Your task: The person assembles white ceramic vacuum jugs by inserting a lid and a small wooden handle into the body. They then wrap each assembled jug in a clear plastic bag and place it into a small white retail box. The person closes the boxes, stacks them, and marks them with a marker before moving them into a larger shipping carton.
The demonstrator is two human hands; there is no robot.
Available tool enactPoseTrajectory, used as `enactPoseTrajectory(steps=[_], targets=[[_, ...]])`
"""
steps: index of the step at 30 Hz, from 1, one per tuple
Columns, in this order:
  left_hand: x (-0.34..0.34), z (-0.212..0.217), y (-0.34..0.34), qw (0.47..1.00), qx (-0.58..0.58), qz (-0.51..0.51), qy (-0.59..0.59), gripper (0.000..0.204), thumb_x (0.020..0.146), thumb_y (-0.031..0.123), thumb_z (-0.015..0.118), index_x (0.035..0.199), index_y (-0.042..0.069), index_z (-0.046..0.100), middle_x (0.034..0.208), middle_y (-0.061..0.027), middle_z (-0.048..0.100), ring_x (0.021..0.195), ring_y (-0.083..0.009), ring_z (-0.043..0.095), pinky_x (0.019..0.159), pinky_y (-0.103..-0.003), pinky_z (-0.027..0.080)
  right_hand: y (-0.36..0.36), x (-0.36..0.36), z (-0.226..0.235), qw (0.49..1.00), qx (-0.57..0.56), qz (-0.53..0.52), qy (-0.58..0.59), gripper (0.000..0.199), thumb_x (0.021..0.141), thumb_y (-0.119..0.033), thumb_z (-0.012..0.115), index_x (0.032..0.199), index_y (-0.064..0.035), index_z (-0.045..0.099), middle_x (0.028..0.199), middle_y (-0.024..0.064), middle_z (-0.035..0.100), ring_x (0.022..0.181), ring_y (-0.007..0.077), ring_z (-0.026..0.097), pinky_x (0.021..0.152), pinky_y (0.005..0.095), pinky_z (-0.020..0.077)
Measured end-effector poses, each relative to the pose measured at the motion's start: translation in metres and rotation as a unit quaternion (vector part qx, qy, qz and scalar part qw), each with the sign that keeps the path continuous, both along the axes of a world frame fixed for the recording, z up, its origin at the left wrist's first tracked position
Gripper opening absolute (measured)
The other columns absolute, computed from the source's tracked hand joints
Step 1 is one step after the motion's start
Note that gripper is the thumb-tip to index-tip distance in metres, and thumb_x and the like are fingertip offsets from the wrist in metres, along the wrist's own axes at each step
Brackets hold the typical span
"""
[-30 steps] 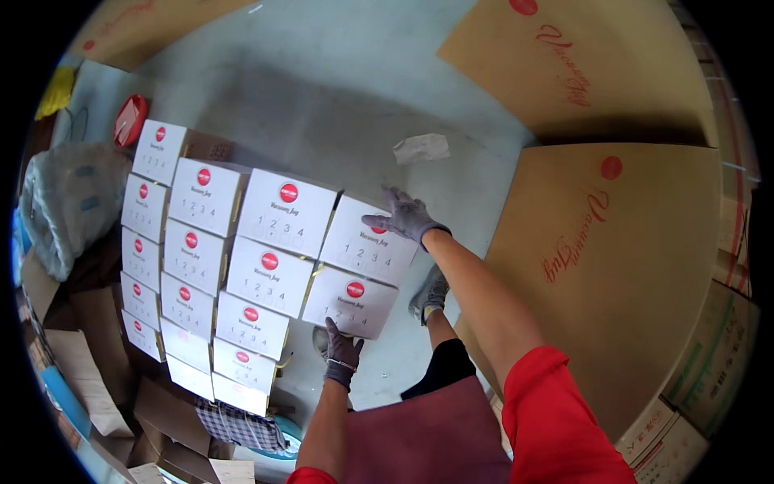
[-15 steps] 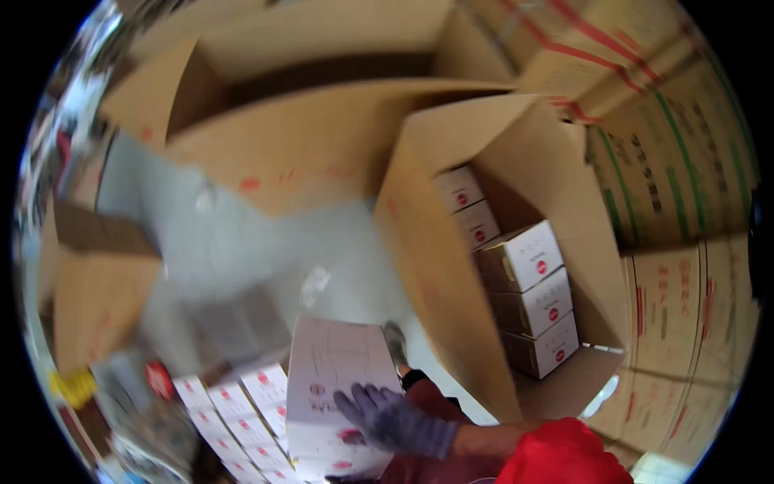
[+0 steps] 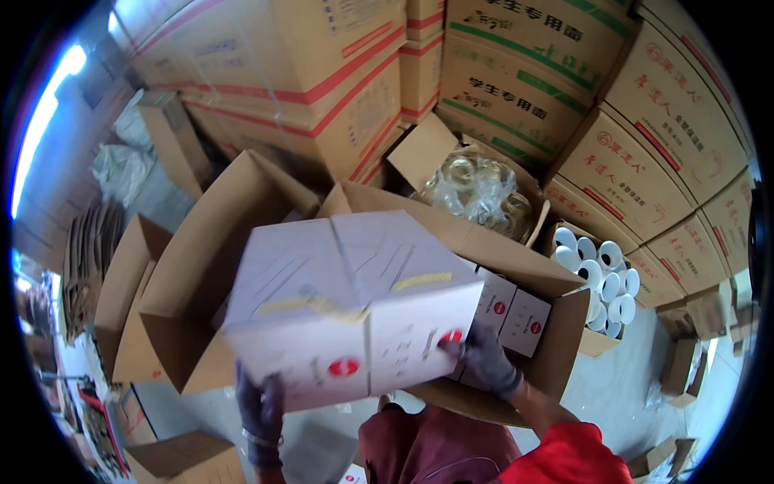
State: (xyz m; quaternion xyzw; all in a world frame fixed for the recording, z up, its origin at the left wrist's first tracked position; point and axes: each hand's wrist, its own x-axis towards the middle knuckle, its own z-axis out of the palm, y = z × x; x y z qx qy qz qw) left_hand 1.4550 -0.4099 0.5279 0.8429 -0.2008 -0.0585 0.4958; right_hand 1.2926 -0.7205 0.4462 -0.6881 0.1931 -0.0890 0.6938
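Two white boxes with red round marks, a left one (image 3: 294, 363) and a right one (image 3: 411, 331), are held side by side in the air. Strips of yellow tape cross their front upper edges. My gloved left hand (image 3: 262, 403) presses the left box's near lower corner. On the opposite side, my gloved right hand (image 3: 486, 361) grips the right box, so the pair is squeezed between both hands. Beneath and to the right is a large open brown carton (image 3: 564, 351) with white boxes (image 3: 522, 323) inside. The held pair hides part of this carton.
Another open carton (image 3: 189, 298) stands at left. Behind, a carton (image 3: 415, 157) holds plastic-wrapped round golden items (image 3: 484, 189). White cylinders (image 3: 609, 278) fill a box at right. Stacked brown cartons (image 3: 516, 89) line the back and right. A smaller open carton (image 3: 185, 464) lies lower left.
My view has swung toward the stacked cartons. My right hand lay on a white box beside a stack of others; now both hands hold two boxes up near the large carton.
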Motion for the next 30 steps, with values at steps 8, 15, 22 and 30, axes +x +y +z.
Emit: enactPoseTrajectory(steps=[8,15,22,30], targets=[[0.165,-0.155,-0.184,0.93,0.256,-0.185,-0.19,0.056,0.092,0.04,0.059,0.128,-0.003,0.052,0.106,-0.021,0.062,0.097,-0.0394,0.059,0.084,-0.047,0.048,-0.077,0.055,-0.197,0.944,0.242,-0.199,0.108,0.052,0.088,-0.026,0.072,0.126,0.0034,0.055,0.113,0.0062,0.064,0.101,0.0169,0.061,0.09,0.0291,0.0495],[0.253,-0.209,-0.239,0.966,0.106,-0.235,0.015,0.038,0.098,0.033,0.05,0.117,0.001,0.059,0.1,-0.0219,0.067,0.093,-0.0332,0.066,0.081,-0.038,0.05,-0.071,0.106,-0.223,0.95,0.095,-0.288,0.073,0.049,0.093,-0.031,0.063,0.124,0.0054,0.055,0.106,0.0108,0.067,0.094,0.0139,0.06,0.084,0.0297,0.0491],[0.275,-0.255,-0.192,0.963,0.153,-0.222,0.01,0.041,0.099,0.034,0.046,0.123,0.001,0.056,0.098,-0.0225,0.067,0.092,-0.0349,0.066,0.081,-0.039,0.05,-0.061,0.122,-0.159,0.951,0.024,-0.27,0.146,0.061,0.091,-0.044,0.064,0.127,0.0048,0.054,0.094,0.0135,0.069,0.082,0.0146,0.064,0.076,0.0301,0.0513],[0.293,-0.363,-0.222,0.974,0.116,-0.184,-0.065,0.049,0.098,0.029,0.048,0.136,0.0,0.04,0.115,-0.0257,0.059,0.102,-0.0359,0.06,0.09,-0.038,0.047,-0.046,0.168,-0.282,0.88,-0.231,-0.377,0.176,0.055,0.095,-0.031,0.06,0.133,0.0058,0.046,0.065,0.0151,0.057,0.054,0.0236,0.054,0.054,0.0366,0.0458]])
